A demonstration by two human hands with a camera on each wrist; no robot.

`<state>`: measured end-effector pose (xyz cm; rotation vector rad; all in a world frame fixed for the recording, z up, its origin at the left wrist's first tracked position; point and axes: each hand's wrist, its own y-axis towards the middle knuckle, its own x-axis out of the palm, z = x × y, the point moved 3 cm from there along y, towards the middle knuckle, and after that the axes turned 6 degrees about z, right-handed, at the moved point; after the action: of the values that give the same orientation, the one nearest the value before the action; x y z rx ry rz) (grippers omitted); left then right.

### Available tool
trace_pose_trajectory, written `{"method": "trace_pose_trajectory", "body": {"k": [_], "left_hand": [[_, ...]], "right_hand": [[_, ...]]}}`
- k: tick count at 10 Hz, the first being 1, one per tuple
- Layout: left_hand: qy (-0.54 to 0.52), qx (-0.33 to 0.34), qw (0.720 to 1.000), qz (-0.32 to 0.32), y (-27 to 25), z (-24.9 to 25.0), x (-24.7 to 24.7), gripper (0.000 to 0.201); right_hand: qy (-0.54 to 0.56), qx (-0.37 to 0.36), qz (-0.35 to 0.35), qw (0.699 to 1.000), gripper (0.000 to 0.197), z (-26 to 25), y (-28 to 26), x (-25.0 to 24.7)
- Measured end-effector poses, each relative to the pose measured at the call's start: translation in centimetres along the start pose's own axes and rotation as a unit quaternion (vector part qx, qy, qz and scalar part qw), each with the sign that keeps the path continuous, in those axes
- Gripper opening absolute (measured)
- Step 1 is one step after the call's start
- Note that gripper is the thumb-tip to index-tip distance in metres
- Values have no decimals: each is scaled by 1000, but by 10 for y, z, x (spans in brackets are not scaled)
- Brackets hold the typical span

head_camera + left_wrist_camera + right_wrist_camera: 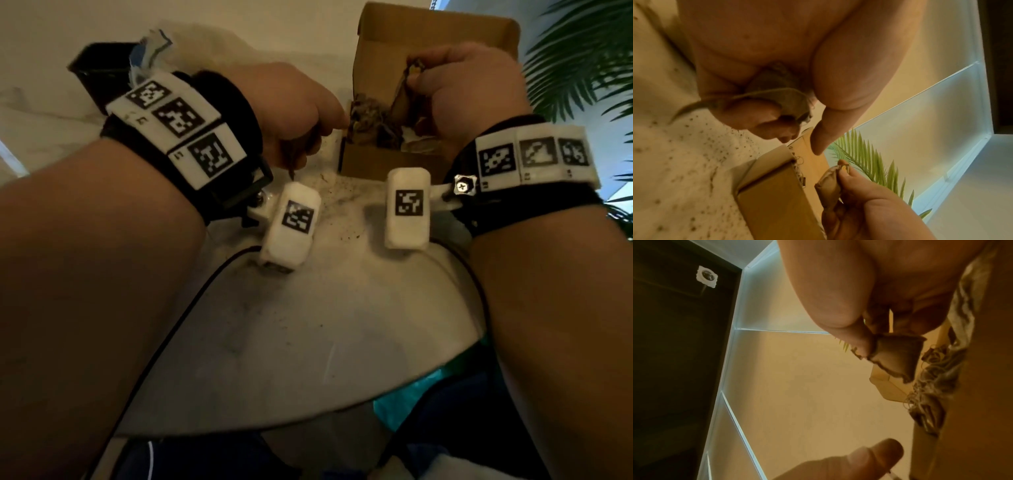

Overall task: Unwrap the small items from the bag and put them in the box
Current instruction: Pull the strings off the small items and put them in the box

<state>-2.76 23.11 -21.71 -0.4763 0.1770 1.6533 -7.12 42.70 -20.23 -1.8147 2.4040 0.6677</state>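
Both my hands pinch things: right hand (466,92) a brown wrapped item (830,180) over the box (390,161), left hand (291,109) probably torn wrapping (777,97). Next, peel and drop.

We see a plain brown cardboard box (383,162), matt. The table (308,325) looks white, smooth stone with dark crumbs.

box (383,161): tan cardboard | table (291,325): white, dark-speckled | plant (582,61): green fronds
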Motion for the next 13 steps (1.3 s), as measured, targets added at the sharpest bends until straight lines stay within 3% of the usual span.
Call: {"method": "trace_pose_trajectory", "body": {"k": [1, 2, 3, 5, 7, 8, 9, 10, 11, 12, 13], "left_hand": [[-5, -34, 999, -34, 2, -5, 7, 29], [-29, -67, 996, -51, 0, -9, 13, 9], [-28, -78, 994, -67, -1, -9, 15, 9], [-31, -84, 993, -77, -3, -8, 18, 9], [-31, -83, 993, -73, -3, -8, 18, 9], [-27, -80, 994, -72, -3, -7, 18, 12], [-26, -77, 994, -76, -3, -7, 19, 14], [-26, -79, 994, -75, -3, -7, 20, 11], [-38, -74, 994, -70, -6, -6, 21, 16], [-125, -42, 991, -29, -10, -1, 15, 36], [-273, 21, 961, -23, -14, 8, 5, 61]], "right_hand": [[-105, -4, -48, 993, 16, -5, -2, 2], [-205, -1, -104, 973, 23, -4, -3, 4], [-230, 17, -131, 964, 30, -7, -9, 4], [-228, 14, -126, 965, 33, -8, -11, 8], [-225, -15, -58, 973, 28, -12, -11, 0], [-335, -90, -128, 929, 27, -13, -15, 9], [-414, -112, -179, 885, 28, -19, -19, 17], [-415, -113, -186, 883, 34, -21, -20, 16], [-319, -101, -139, 932, 27, -12, -18, 14], [-186, -59, -74, 978, 24, -8, -13, 8], [-5, -51, -25, 998, 11, -14, -22, 7]]}}
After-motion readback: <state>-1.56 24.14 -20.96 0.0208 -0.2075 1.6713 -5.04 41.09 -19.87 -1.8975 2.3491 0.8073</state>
